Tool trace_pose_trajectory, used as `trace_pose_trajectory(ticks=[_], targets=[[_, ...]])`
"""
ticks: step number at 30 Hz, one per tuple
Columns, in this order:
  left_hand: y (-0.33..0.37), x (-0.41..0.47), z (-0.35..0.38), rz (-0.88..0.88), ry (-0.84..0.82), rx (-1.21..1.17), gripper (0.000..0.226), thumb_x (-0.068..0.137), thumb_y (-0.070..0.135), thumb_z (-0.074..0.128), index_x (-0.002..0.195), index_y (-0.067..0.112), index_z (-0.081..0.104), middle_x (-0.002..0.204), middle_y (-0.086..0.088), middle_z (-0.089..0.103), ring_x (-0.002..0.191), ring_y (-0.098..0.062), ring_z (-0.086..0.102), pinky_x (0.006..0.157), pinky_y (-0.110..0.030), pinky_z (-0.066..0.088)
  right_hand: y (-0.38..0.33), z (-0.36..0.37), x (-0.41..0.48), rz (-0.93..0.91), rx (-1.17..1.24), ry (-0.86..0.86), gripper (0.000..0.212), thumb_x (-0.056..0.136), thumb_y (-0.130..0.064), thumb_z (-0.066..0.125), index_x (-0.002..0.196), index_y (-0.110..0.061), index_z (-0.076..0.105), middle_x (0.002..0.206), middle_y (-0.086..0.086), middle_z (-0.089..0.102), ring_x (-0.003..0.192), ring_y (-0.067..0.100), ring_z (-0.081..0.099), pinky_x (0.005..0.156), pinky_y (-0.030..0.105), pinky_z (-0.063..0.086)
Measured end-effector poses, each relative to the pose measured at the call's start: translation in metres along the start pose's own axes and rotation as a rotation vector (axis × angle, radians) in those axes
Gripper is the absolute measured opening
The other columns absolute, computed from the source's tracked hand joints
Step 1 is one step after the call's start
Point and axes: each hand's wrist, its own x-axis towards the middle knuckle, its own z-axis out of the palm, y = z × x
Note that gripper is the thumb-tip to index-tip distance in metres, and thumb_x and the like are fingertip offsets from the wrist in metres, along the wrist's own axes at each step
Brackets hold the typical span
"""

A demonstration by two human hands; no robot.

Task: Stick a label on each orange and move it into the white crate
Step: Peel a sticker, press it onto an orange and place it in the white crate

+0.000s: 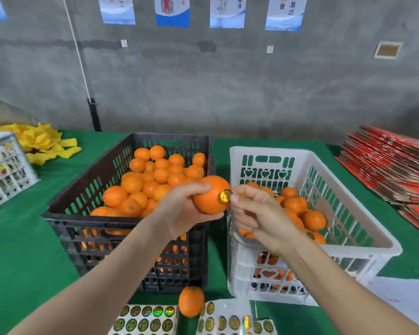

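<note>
Between the hands, head view: one orange (209, 195), cupped from below and from the left by the left hand (179, 210), fingers curled round it. Round gold label (225, 196) on the orange's right face, turned toward the right hand (257, 213). That hand's thumb and forefinger are closed together at the label's edge, either pressing it down or just letting it go; which one cannot be told.

Right of and beneath the right hand: white crate (363, 228), partly filled with oranges, its near-left corner directly under that wrist. The held orange hangs over the gap between the two crates, just short of the white rim, so the drop runs a short way rightward. The left hand carries it, though the right is nearer the crate.

Left of and behind the left hand: black crate (65, 213), heaped with oranges.

Near edge, below the forearms: label sheets (145, 319) of round holographic stickers, print too small to read; a loose orange (191, 301) on the green counter (22, 250) between them.

Far right: stacked red cartons (392, 165), lettering blurred.

Wall behind: posters (286, 10) with Chinese characters, cropped, largely unreadable.
</note>
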Motion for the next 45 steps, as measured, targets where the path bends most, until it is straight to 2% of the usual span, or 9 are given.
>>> trace_pose_trajectory(ticks=[4, 12, 16, 22, 30, 34, 38, 41, 45], targets=[[-0.001, 0.002, 0.000, 0.049, -0.013, 0.032, 0.063, 0.070, 0.015, 0.066, 0.131, 0.013, 0.052, 0.132, -0.017, 0.057, 0.112, -0.030, 0.060, 0.084, -0.038, 0.055, -0.010, -0.005, -0.001, -0.019, -0.044, -0.005, 0.004, 0.078, -0.009, 0.058, 0.075, -0.007, 0.057, 0.051, -0.001, 0.036, 0.038, 0.006, 0.028, 0.040, 0.017, 0.024], [-0.007, 0.001, 0.007, 0.109, -0.016, 0.099, 0.072, 0.066, 0.004, 0.074, 0.132, 0.021, 0.052, 0.129, -0.012, 0.058, 0.106, -0.027, 0.064, 0.086, -0.038, 0.055, -0.015, -0.003, 0.001, -0.075, -0.364, 0.094, 0.018, 0.089, 0.002, 0.053, 0.074, -0.007, 0.060, 0.046, -0.004, 0.042, 0.041, 0.007, 0.032, 0.041, 0.017, 0.026], [-0.010, 0.002, 0.009, 0.109, -0.022, 0.044, 0.062, 0.066, 0.009, 0.070, 0.124, 0.027, 0.058, 0.129, -0.011, 0.059, 0.105, -0.028, 0.066, 0.079, -0.038, 0.058, -0.012, -0.004, -0.002, -0.107, -0.384, 0.137, 0.015, 0.087, -0.002, 0.060, 0.074, -0.008, 0.060, 0.042, -0.010, 0.045, 0.040, 0.004, 0.036, 0.042, 0.015, 0.030], [-0.016, 0.003, 0.014, 0.148, -0.056, 0.045, 0.065, 0.066, 0.002, 0.070, 0.124, 0.027, 0.056, 0.130, -0.013, 0.059, 0.106, -0.028, 0.067, 0.085, -0.042, 0.057, -0.006, -0.008, -0.006, -0.185, -0.402, 0.211, 0.014, 0.086, -0.002, 0.064, 0.073, -0.007, 0.058, 0.043, -0.012, 0.044, 0.040, 0.001, 0.038, 0.046, 0.011, 0.034], [-0.017, 0.000, 0.021, 0.137, -0.092, 0.112, 0.067, 0.065, 0.000, 0.070, 0.125, 0.027, 0.058, 0.129, -0.009, 0.059, 0.106, -0.029, 0.067, 0.083, -0.041, 0.058, 0.000, -0.014, -0.017, -0.411, -0.733, 0.320, 0.020, 0.078, -0.012, 0.073, 0.076, -0.020, 0.056, 0.055, -0.012, 0.045, 0.050, 0.002, 0.042, 0.052, 0.014, 0.037], [-0.017, -0.002, 0.020, 0.085, -0.116, 0.148, 0.066, 0.064, -0.001, 0.069, 0.123, 0.026, 0.058, 0.124, -0.009, 0.061, 0.102, -0.029, 0.068, 0.074, -0.036, 0.058, -0.015, -0.024, -0.018, -0.198, -0.805, 0.330, 0.069, 0.064, -0.031, 0.083, 0.117, -0.036, 0.039, 0.086, -0.002, 0.054, 0.069, 0.008, 0.054, 0.066, 0.027, 0.050], [-0.019, 0.001, 0.022, 0.012, -0.186, 0.156, 0.057, 0.070, 0.002, 0.067, 0.126, 0.006, 0.057, 0.124, -0.020, 0.063, 0.109, -0.037, 0.064, 0.086, -0.043, 0.057, -0.024, -0.033, -0.020, -0.041, -0.676, 0.054, 0.068, 0.075, -0.028, 0.076, 0.131, -0.040, 0.040, 0.119, -0.003, 0.053, 0.098, 0.015, 0.061, 0.073, 0.032, 0.057], [-0.019, 0.010, 0.035, 0.021, -0.172, 0.189, 0.046, 0.075, 0.006, 0.072, 0.119, 0.000, 0.061, 0.118, -0.019, 0.067, 0.108, -0.033, 0.065, 0.089, -0.041, 0.056, -0.032, -0.042, -0.009, -0.078, -0.809, -0.090, 0.062, 0.072, -0.024, 0.080, 0.126, -0.034, 0.051, 0.123, -0.009, 0.054, 0.109, 0.010, 0.057, 0.087, 0.028, 0.053], [-0.014, 0.023, 0.055, 0.168, 0.037, 0.232, 0.037, 0.089, 0.010, 0.060, 0.124, 0.003, 0.051, 0.103, -0.004, 0.068, 0.097, -0.019, 0.066, 0.074, -0.028, 0.059, -0.048, -0.083, 0.033, -0.177, -0.800, 0.255, 0.059, 0.066, -0.016, 0.085, 0.116, -0.027, 0.056, 0.117, -0.004, 0.054, 0.103, 0.016, 0.055, 0.083, 0.029, 0.051]])
